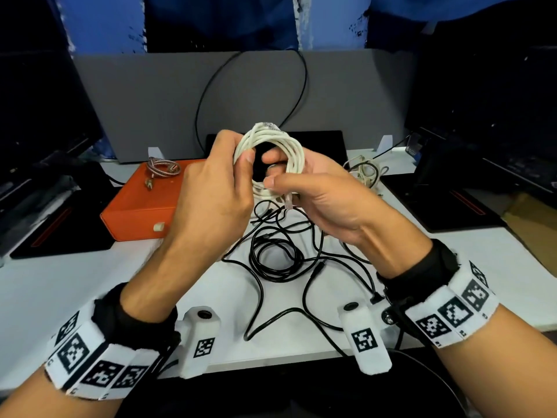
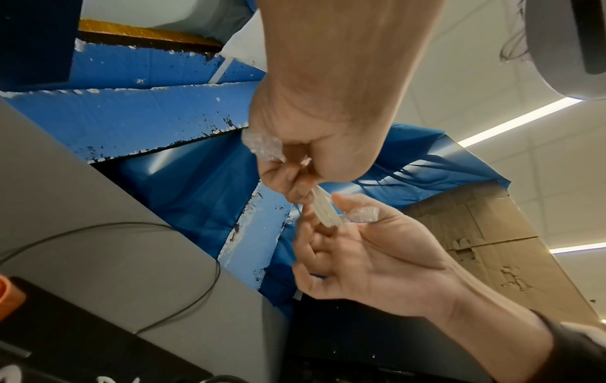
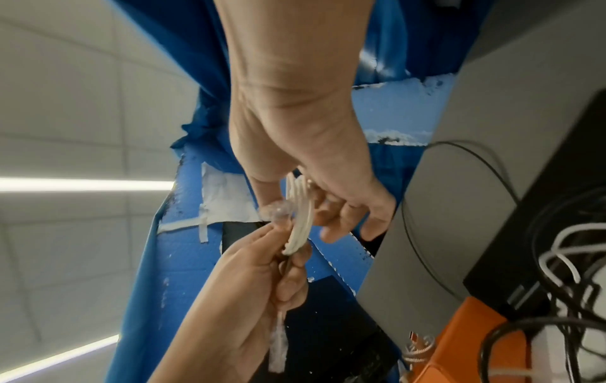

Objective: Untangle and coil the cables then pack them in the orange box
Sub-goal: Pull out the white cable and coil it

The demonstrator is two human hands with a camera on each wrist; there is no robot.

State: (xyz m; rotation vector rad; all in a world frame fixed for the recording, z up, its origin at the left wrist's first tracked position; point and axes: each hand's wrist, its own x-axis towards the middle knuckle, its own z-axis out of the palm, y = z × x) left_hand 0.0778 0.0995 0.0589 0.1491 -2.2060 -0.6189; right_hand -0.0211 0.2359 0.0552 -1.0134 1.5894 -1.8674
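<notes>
1. a flat orange box [image 1: 141, 209] lies closed on the white table [image 1: 60, 285] at the left, with a small coiled braided metallic cable [image 1: 162, 170] on its lid.
2. the left hand [image 1: 214, 191] curls round the left side of a coiled white cable [image 1: 271, 158], held above the table.
3. the right hand [image 1: 325, 200] pinches the coil's lower right.
4. loose black cables [image 1: 277, 257] sprawl on the table under both hands.

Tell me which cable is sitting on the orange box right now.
The small braided metallic cable, coiled on the closed lid of the orange box. The white cable is held in both hands; the black cables lie tangled on the table.
</notes>
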